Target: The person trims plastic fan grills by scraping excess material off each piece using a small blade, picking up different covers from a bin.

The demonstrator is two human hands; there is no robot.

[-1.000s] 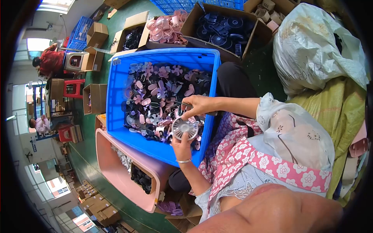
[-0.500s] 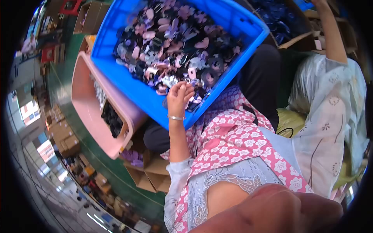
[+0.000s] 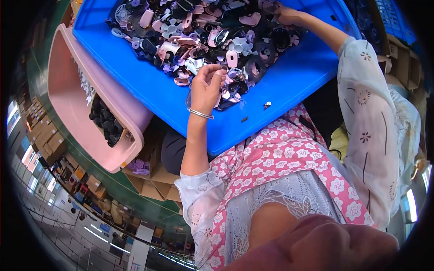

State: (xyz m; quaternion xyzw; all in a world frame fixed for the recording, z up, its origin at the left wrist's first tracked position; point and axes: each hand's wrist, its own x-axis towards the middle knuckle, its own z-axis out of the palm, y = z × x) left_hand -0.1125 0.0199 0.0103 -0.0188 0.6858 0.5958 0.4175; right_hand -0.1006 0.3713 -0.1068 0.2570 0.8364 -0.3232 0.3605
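Right hand [image 3: 285, 17] back inside blue crate [image 3: 298, 90], toward its right edge, among plastic parts [image 3: 203, 36], grip hidden | left hand [image 3: 208, 88] half-curled toward near corner, hold unclear | both now at parts

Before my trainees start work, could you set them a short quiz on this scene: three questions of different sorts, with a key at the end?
1. Which wrist wears the bangle?
2. True or false: the right hand is at the parts in the crate.
3. Which colour is the tub beside the crate? A) green B) pink C) black

Key: 1. The left hand's wrist. 2. True. 3. B.
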